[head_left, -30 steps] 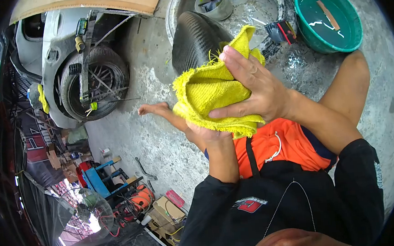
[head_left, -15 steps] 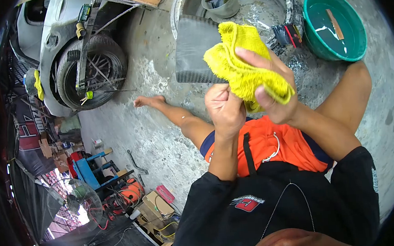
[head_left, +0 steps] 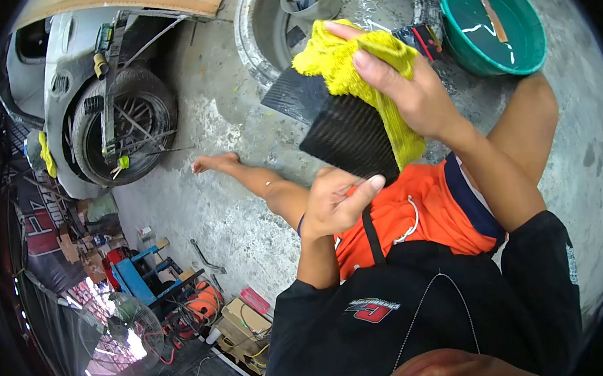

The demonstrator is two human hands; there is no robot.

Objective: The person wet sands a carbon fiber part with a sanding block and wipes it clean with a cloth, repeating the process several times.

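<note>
My left hand (head_left: 339, 203) pinches the lower corner of a dark, ribbed, glossy panel (head_left: 350, 139) between thumb and fingers. Another part of the panel, flat and greyer, angles off to the upper left; whether it is one bent piece I cannot tell. My right hand (head_left: 403, 86) grips a yellow cloth (head_left: 349, 62), which lies over the panel's upper and right edges and hangs down its right side. The cloth hides the panel's top part.
Beyond my hands lies a large tire (head_left: 253, 48) holding a white bucket (head_left: 313, 5). A green basin (head_left: 454, 27) of water stands at upper right. At left are a car wheel (head_left: 126, 123), a fan (head_left: 119, 326) and a blue metal frame (head_left: 136, 273).
The panel has turned and come lower, showing its ribbed face. My left hand has moved down and left, and the cloth now hangs more open along the panel's right side. The view has shifted.
</note>
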